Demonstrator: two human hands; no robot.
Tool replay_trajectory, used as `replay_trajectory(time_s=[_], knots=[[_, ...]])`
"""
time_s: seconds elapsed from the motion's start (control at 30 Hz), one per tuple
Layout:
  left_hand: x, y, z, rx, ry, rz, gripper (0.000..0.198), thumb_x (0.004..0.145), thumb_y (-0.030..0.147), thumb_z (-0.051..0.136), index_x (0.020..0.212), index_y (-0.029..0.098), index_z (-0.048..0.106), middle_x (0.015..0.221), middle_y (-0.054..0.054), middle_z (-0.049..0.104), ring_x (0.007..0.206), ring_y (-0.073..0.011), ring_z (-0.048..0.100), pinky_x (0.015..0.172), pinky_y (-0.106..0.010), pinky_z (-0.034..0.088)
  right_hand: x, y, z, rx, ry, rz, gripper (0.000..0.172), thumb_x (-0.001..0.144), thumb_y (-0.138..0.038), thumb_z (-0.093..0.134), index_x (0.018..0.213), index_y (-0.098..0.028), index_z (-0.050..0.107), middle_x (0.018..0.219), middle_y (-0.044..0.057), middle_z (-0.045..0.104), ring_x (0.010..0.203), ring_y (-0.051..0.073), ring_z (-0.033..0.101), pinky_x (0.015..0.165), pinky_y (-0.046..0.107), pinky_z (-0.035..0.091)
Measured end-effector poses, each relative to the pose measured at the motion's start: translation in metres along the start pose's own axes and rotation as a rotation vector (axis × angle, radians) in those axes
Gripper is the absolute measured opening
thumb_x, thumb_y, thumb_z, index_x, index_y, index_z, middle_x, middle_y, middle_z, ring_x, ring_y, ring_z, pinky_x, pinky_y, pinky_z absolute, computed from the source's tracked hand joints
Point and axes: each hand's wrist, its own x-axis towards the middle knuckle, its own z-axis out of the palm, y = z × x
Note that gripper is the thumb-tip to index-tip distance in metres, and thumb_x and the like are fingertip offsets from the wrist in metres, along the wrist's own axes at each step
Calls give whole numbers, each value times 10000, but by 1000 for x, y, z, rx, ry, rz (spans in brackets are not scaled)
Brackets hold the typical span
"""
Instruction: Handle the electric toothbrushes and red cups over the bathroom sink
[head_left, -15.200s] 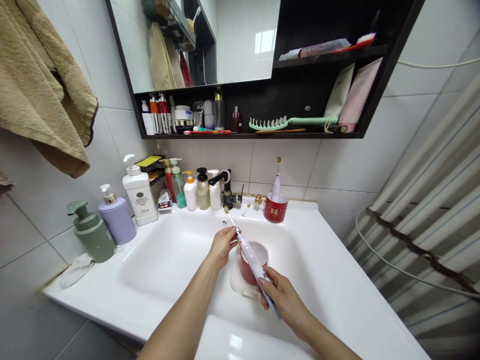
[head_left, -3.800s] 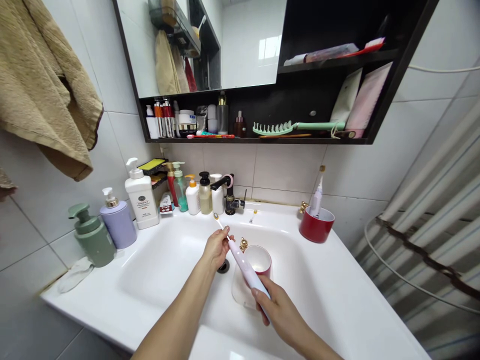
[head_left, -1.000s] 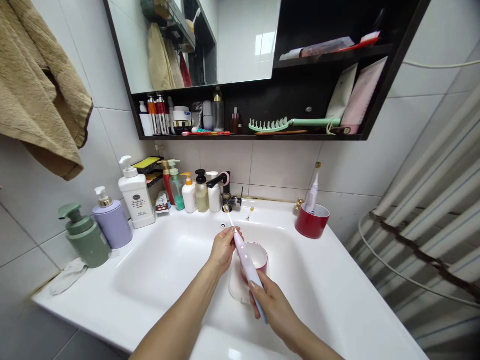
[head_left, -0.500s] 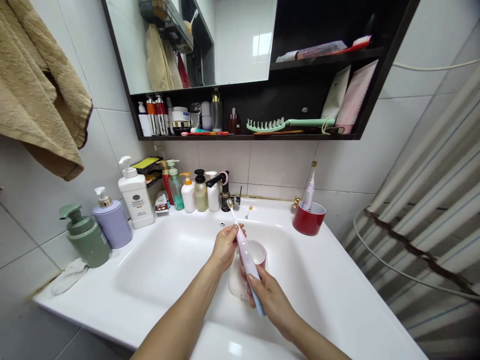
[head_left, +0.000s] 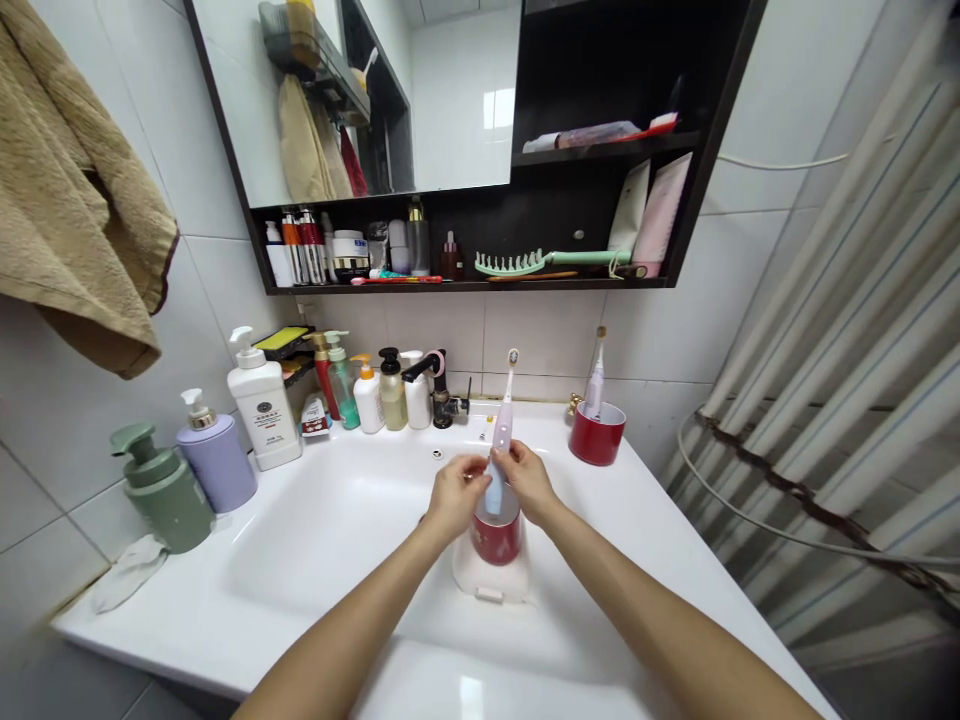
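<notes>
An electric toothbrush [head_left: 503, 424], pink above and pale blue below, stands nearly upright with its head up. My right hand [head_left: 531, 482] pinches the middle of its handle. Closed from the other side, my left hand [head_left: 456, 494] has its fingers on the lower, blue part. The handle's bottom end is over or inside the mouth of a red cup [head_left: 497, 540]; how deep it sits, I cannot tell. Beneath the cup is a pale, flat tray-like piece [head_left: 491, 585] in the white sink [head_left: 322, 530].
Behind the sink stands a black faucet [head_left: 442, 395]. A second red cup [head_left: 598, 437] holding another toothbrush [head_left: 595, 388] is on the right rim. Pump bottles, including a purple one [head_left: 217, 460], line the left. A dark cabinet [head_left: 450, 287] hangs above, pipes [head_left: 862, 380] at right.
The toothbrush has swung from slanting to upright and come over the red cup. My right hand has moved up its handle, and my left hand has shifted from its neck to the lower handle.
</notes>
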Motion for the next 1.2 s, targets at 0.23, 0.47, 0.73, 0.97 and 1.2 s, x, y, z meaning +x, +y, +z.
replay_trajectory(time_s=[0.23,0.47,0.73,0.97,1.2], knots=[[-30,-29,0,679,-396,163,190,560,98,470,707,182,556,805,-40,529,793,-176,438,706,-292,335,-4,34,-3,-253,0,16,226,606,-338,474,644,-131,556,594,25,573,574,144,508,537,246,368],[-4,-25,19,608,-375,236,157,548,68,435,601,182,528,844,-36,533,825,-184,434,728,-289,323,9,31,-21,-438,-40,-1,209,711,-298,437,757,-122,539,713,11,578,643,107,527,605,264,406],[73,3,68,393,-238,268,169,511,32,453,501,197,493,758,-32,539,830,-202,427,754,-300,298,82,-2,-68,-634,36,-19,245,753,-273,387,942,-138,465,945,38,505,799,133,500,683,324,416],[113,-4,93,391,-218,252,158,544,39,463,521,187,511,750,-55,521,850,-214,419,771,-315,280,124,6,-83,-736,95,9,249,754,-267,386,961,-146,454,969,43,493,816,136,495,693,331,414],[126,-9,95,531,-219,391,159,581,59,444,586,193,530,749,-54,529,794,-198,442,729,-296,323,139,11,-87,-751,177,-2,245,754,-267,386,961,-154,454,974,42,491,821,135,493,696,327,413]])
